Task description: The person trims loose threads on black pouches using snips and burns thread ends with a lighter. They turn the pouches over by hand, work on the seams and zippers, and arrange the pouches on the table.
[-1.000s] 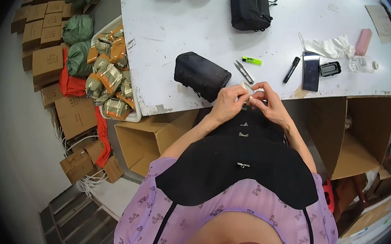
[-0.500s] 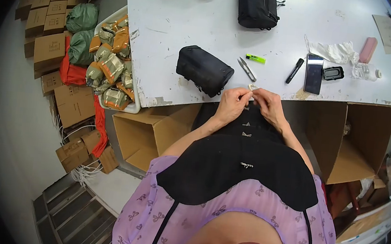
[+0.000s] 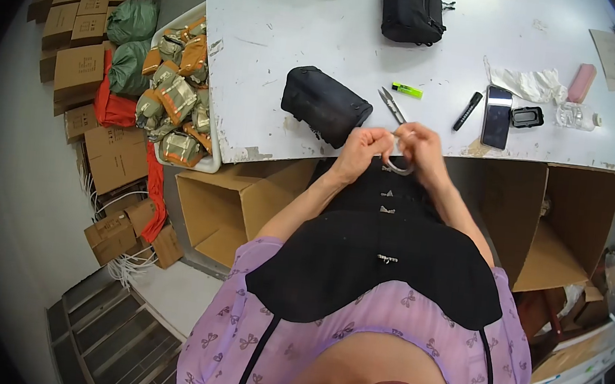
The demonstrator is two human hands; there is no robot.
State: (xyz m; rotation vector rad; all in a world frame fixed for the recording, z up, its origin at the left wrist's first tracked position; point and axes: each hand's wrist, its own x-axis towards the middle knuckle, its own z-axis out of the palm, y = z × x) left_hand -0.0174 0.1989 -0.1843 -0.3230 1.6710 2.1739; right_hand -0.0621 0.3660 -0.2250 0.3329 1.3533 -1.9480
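Note:
Both hands meet at the table's front edge, fingers pinched around a pale curved strip point(image 3: 398, 170), perhaps a roll of tape. My left hand point(image 3: 361, 153) holds its left side and my right hand point(image 3: 423, 155) its right side; the fingertips nearly touch. Just beyond them lie metal thread snips point(image 3: 392, 105), and a green lighter-like item point(image 3: 407, 90) is behind the snips. To the left of my left hand rests a black bag point(image 3: 324, 106) on the white table point(image 3: 263, 40).
Another black bag point(image 3: 412, 11) is at the back. Rightward lie a marker point(image 3: 467, 111), a phone point(image 3: 497, 118), a small black tray point(image 3: 527, 117) and a clear bottle point(image 3: 580, 117). A bin point(image 3: 216, 155) of pouches stands left; open cartons point(image 3: 212, 216) are below.
The hands have shifted slightly, and the pale strip now hangs in a curve below the fingers. The view has moved a little, shifting the table items in the picture.

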